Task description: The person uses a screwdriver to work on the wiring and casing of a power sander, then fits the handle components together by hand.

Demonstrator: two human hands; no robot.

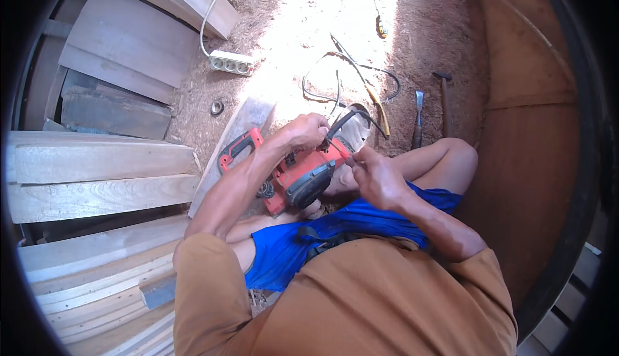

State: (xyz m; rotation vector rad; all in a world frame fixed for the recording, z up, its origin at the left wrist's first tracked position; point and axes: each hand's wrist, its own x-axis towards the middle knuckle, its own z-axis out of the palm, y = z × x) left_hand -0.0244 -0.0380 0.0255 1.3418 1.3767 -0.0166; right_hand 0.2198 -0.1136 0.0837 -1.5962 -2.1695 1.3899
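Note:
A red corded power tool [308, 170] with a black round cover lies tilted between my bent legs, its rear handle [240, 149] toward the left. My left hand [308, 130] reaches over its top, fingers pinched at the black cord [348, 116] where it meets the body. A slim shaft, apparently a screwdriver [349, 160], is in my closed right hand [380, 178] and points at the tool's casing near the left fingertips. The contact point at its tip is too small to make out. Beyond sits a pale metal part [356, 133], partly hidden by the cord.
A chisel [418, 114] and a hammer [445, 101] lie on the ground ahead right. A power strip [231, 63], a tape roll [217, 108] and loose cable [309, 88] lie ahead. Stacked planks [103, 178] line the left; a brown panel [532, 182] stands right.

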